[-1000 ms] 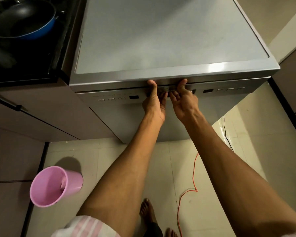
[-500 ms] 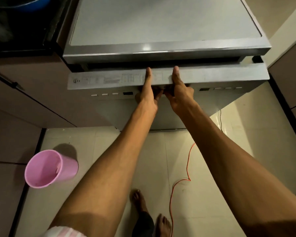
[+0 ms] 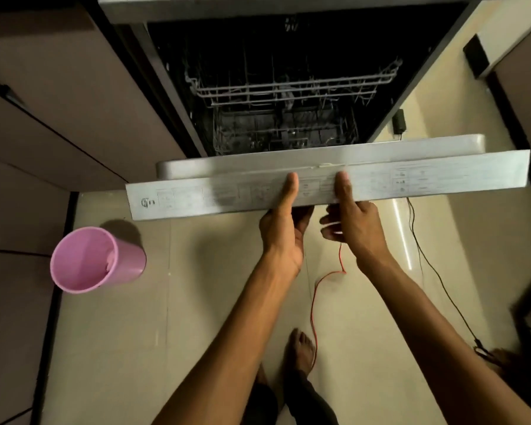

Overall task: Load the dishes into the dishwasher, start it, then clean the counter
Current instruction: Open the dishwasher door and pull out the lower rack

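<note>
Fingers (image 3: 290, 185) around labelled dishwasher door (image 3: 442, 176)

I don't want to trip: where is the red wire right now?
In the head view, the red wire runs along the floor below the right hand, beside the bare foot.

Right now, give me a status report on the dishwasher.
Both hands, left hand and right hand, gripping the dishwasher door. Door partly open, racks look empty. Pink bin clear, left.
</note>
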Tool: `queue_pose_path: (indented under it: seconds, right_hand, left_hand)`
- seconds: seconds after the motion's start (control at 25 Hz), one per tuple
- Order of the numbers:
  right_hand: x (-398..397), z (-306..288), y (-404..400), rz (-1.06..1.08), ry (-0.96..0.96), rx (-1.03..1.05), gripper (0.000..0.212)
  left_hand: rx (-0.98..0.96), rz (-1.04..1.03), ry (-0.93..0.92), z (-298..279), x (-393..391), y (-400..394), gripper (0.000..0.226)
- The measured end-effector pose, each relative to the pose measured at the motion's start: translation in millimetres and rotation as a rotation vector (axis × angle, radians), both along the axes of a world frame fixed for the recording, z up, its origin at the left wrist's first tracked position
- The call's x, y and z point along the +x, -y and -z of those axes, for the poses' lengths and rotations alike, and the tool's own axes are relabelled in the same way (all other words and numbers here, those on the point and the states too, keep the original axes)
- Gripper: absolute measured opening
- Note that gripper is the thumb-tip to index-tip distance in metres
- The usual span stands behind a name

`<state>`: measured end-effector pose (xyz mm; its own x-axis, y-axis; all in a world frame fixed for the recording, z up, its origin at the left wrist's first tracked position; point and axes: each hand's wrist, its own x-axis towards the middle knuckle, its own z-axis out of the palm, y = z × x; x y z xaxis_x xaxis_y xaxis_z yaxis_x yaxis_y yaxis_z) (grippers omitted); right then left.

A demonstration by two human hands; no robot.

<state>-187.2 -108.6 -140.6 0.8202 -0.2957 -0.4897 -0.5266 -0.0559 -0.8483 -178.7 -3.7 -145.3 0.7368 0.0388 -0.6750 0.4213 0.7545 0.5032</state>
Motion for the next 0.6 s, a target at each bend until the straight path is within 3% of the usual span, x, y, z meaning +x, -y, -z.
queue_pose_path:
  seconds: [0.16,0.24,0.32,0.4,0.52,0.6]
  right_hand:
    - [-48.9,1.4,13.1,-0.219,-0.134,-0.356,0.057]
    - [-62.0,-5.1,16.6,-0.303,-0.025,-0.589,0.047]
    - [-60.9,-20.3,13.9,-0.308,0.211,-0.714,0.031]
    - [-46.5,-28.7,13.0,-0.332,0.409,-0.837,0.015]
    - [-11.5,-18.5,13.8,-0.546,0.394,-0.945,0.031]
    - [-1.3,-8.4,13.2,-0.652,0.335,-0.978,0.03]
  left_hand:
    - [0.116,0.096,-0.139,9.3,-50.4,-3.9,0.043]
    - [0.264,0.303,-0.167,1.4,-72.3,-6.9,0.036]
    - [0.44,0.447,-0.028,-14.6,-83.0,-14.0,0.022]
    - [0.722,0.448,0.243,-31.3,-72.9,-26.4,0.016]
    - [1.362,0.43,0.574,-40.0,-25.4,-51.0,0.024]
    - [1.611,0.601,0.589,-30.8,2.6,-65.3,0.035]
